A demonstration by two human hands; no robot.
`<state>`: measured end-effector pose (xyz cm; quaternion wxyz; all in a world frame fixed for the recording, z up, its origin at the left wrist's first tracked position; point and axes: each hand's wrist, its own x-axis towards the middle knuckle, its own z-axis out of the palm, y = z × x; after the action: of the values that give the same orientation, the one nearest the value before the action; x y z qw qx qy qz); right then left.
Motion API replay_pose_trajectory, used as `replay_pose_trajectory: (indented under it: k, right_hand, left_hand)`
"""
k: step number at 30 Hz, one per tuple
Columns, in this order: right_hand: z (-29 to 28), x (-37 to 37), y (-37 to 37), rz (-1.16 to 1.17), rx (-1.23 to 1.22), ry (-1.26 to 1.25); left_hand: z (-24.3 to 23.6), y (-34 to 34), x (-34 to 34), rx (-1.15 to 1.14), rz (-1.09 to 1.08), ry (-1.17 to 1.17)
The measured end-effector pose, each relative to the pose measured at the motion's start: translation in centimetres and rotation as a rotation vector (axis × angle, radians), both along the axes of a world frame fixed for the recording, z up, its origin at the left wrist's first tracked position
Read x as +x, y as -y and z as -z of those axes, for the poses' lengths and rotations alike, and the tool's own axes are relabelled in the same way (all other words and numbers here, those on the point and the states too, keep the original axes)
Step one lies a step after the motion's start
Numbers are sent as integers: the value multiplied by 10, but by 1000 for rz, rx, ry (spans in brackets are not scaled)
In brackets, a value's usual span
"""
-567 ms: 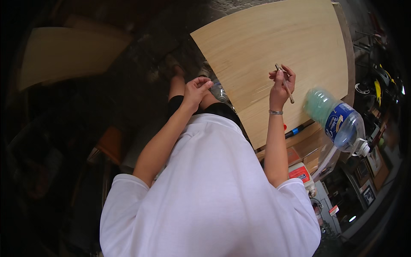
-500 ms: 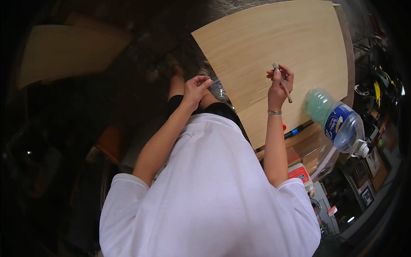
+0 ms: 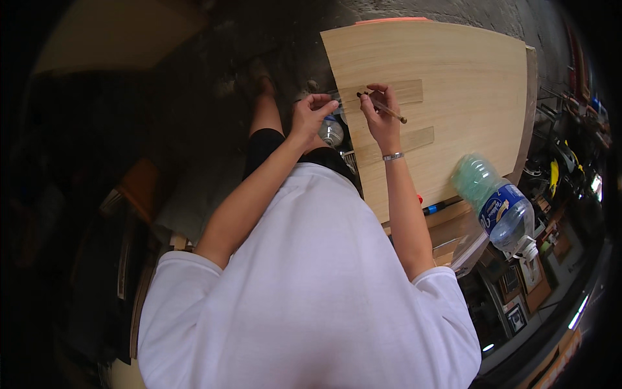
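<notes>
My right hand (image 3: 383, 117) is closed around a slim tool with a wooden handle and a dark tip (image 3: 395, 116), held like a pen. It is over the left part of a pale wooden panel (image 3: 473, 84). Two thin, darker tan strips (image 3: 409, 91) lie across the panel, one beyond the right hand and one beside its wrist. My left hand (image 3: 311, 118) hovers just off the panel's left edge, thumb and fingers drawn together. Whatever may be between those fingertips is too small to tell.
A large clear bottle with a blue label (image 3: 502, 206) lies at the panel's near right corner, its base greenish. Another clear bottle (image 3: 332, 131) stands below the left edge. A blue-and-black tool (image 3: 435, 208) is by the near edge. Dim shelves and frames fill the right side.
My right hand has moved left across the panel with the slim tool, closer to my left hand. The view has shifted, and the two tan strips now show on the panel.
</notes>
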<state>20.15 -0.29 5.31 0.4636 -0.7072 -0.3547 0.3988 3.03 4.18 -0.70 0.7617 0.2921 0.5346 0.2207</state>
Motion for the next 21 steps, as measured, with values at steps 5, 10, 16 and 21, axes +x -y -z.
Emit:
replay_pose_trajectory:
  k: [5,10,16,21]
  right_hand:
    - [3,-3,-17,-109,-103,27]
    - [2,-5,-22,-171,-125,72]
    - [6,-10,-33,-331,-140,280]
    - [4,-11,-37,-421,-76,350]
  left_hand:
    - [-1,-5,0,32,51,-26]
    - [-1,-3,1,12,-17,38]
    - [6,-4,1,103,71,-88]
    - [10,0,5,75,1,-43]
